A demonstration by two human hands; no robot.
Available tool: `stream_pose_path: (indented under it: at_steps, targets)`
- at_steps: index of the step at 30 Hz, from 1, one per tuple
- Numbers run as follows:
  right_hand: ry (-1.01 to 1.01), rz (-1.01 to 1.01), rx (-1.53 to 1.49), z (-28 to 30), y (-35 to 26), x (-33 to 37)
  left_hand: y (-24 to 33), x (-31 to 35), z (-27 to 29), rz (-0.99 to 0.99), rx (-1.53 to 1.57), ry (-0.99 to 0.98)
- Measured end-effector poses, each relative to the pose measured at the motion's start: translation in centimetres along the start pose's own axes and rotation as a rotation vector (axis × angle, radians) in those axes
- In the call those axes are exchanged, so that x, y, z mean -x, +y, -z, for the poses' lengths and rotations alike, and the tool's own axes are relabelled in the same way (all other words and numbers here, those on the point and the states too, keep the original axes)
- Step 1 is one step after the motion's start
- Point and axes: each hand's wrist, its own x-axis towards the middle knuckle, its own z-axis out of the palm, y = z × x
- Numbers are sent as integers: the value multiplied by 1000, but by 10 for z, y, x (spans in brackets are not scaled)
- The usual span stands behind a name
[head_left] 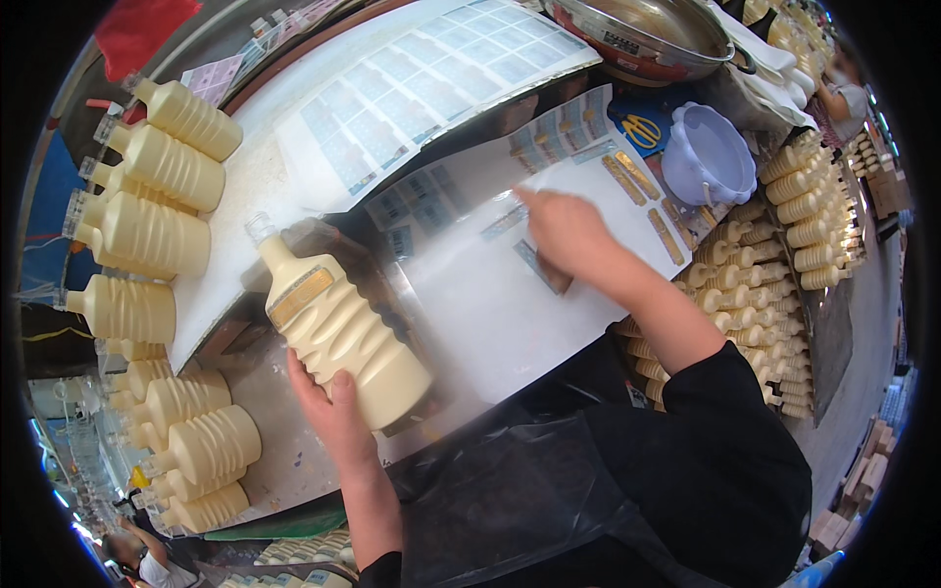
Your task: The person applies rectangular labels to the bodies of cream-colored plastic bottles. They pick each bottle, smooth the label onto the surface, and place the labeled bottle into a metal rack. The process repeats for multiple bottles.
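Observation:
My left hand (338, 416) is wrapped round the lower side of a cream plastic bottle (363, 343), ribbed, with a clear neck. The bottle leans with its neck toward the far left, and a gold-and-grey label (302, 296) is on its shoulder. My right hand (569, 235) is over a white backing sheet (470, 323), fingers curled and index fingertip at the sheet. A small bluish label (504, 221) lies by the fingers. Another dark label piece (534, 260) shows beside the palm; whether the fingers grip it is hidden.
Several cream bottles (176, 167) line the left side, and many more (745, 314) stand at the right. Behind the sheet are a raised white board (265, 176) with label sheets, yellow-handled scissors (642, 130), a lavender bucket (708, 162) and a metal pan (647, 39). People are in the background.

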Motion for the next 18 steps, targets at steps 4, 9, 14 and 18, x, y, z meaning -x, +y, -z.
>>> stream_pose_path:
  at_steps: [4,9,14,18]
  targets:
    - [17,-108,101,12,40,-21,-2,-1,1,-14,4,-14]
    - [-168,-68,265,26,38,17,0,0,0,-13,-5,-17]
    - [-239,-47,341,26,28,102,4,2,-2,8,-9,-20]
    - [-266,-60,311,26,12,153,-1,0,1,1,-60,0]
